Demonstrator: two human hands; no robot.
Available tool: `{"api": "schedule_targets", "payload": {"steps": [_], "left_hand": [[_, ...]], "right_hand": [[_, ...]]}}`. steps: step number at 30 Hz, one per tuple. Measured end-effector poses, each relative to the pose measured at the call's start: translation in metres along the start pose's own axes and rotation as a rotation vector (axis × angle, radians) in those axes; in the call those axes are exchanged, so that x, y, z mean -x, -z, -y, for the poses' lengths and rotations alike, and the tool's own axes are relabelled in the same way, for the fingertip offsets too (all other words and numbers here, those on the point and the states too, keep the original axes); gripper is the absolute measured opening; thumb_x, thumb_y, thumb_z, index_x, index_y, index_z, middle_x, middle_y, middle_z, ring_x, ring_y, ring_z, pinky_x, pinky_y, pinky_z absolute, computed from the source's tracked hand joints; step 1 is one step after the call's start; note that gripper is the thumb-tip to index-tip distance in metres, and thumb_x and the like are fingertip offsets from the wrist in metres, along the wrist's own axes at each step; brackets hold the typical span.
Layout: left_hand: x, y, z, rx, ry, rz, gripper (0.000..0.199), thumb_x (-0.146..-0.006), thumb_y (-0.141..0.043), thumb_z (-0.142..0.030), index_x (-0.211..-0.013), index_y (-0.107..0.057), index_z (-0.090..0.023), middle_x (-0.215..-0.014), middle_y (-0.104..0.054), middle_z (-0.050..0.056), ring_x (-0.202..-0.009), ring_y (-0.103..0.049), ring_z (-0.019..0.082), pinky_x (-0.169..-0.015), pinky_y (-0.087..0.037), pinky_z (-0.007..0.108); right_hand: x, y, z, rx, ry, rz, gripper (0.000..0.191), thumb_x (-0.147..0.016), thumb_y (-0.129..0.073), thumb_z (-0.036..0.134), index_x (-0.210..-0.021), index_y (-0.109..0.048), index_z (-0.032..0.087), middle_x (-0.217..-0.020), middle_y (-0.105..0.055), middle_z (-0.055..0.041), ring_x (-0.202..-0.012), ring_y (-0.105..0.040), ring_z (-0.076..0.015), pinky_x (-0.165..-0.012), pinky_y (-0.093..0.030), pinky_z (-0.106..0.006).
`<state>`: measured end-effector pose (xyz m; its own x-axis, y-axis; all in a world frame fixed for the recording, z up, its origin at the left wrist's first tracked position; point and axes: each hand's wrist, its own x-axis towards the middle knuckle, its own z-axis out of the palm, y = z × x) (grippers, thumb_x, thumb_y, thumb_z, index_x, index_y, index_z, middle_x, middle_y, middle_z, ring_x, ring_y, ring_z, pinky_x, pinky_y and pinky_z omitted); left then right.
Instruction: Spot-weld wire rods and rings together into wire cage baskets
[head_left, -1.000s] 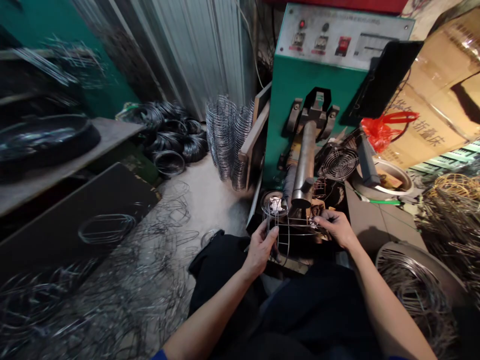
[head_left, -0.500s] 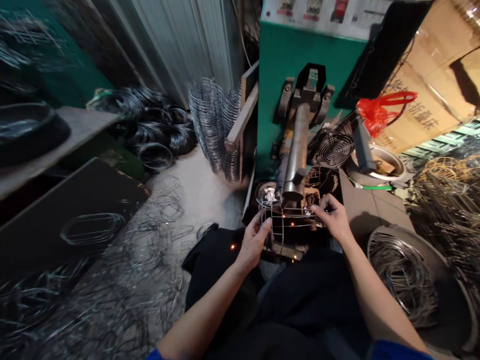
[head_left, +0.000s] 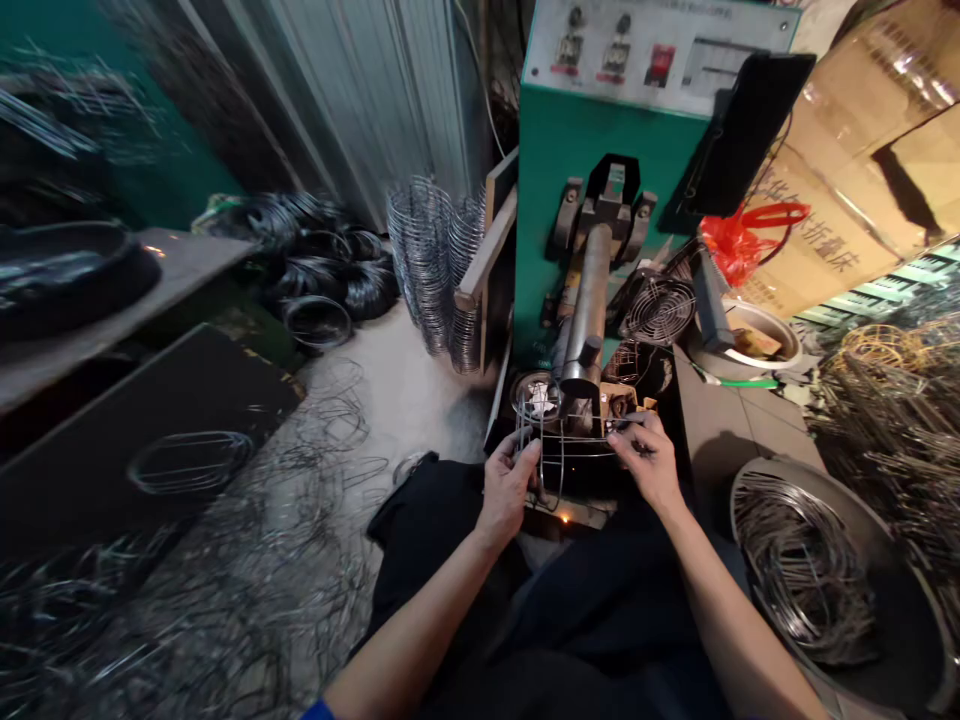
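Between my hands is a wire frame (head_left: 561, 452) of thin bent metal rods, just below the round steel arm (head_left: 589, 310) of a green spot welding machine (head_left: 585, 125). My left hand (head_left: 507, 488) pinches the frame's left side between thumb and fingers. At its right end, my right hand (head_left: 646, 458) is closed on the wire with thumb and fingertips. An orange spark glows beneath the frame. The lower part of the welder behind the wires is partly hidden.
Stacked wire rings (head_left: 421, 265) stand left of the machine beside a wooden bar (head_left: 487, 250). On the right sits a large basin (head_left: 892, 590) holding wire pieces. Loose wire loops (head_left: 300, 560) litter the floor at left. A round container (head_left: 780, 350) stands near the cardboard (head_left: 840, 190).
Several sparks around the frame have faded to about one low down. My right hand has shifted slightly left and lower with the wire. The camera view has tilted up a little.
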<state>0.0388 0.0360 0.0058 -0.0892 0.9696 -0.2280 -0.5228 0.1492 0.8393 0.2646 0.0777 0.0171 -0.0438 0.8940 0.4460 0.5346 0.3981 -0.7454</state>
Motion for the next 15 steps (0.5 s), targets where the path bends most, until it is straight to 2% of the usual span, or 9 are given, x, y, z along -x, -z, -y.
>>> {"api": "schedule_targets", "payload": {"steps": [5,15], "left_hand": [[-0.008,-0.003,-0.005,0.014,-0.016,0.013,0.062,-0.078,-0.078,-0.054,-0.121,-0.060,-0.013,-0.048,-0.044,-0.012,-0.033,-0.039,0.007,-0.034,-0.046,0.021],[-0.020,-0.007,-0.010,0.015,-0.015,-0.005,0.065,-0.076,-0.079,-0.053,-0.122,-0.059,-0.011,-0.047,-0.044,-0.012,-0.030,-0.041,0.010,-0.031,-0.045,0.023]], "right_hand": [[-0.007,-0.002,-0.007,0.000,-0.004,0.008,0.039,-0.088,-0.070,0.045,-0.061,-0.056,0.020,-0.093,-0.059,-0.0051,-0.090,-0.056,-0.0224,-0.082,-0.042,-0.037],[-0.024,-0.007,-0.010,-0.007,0.012,0.025,0.038,-0.088,-0.070,0.046,-0.062,-0.057,0.021,-0.089,-0.060,-0.0052,-0.089,-0.055,-0.0223,-0.082,-0.041,-0.037]]}}
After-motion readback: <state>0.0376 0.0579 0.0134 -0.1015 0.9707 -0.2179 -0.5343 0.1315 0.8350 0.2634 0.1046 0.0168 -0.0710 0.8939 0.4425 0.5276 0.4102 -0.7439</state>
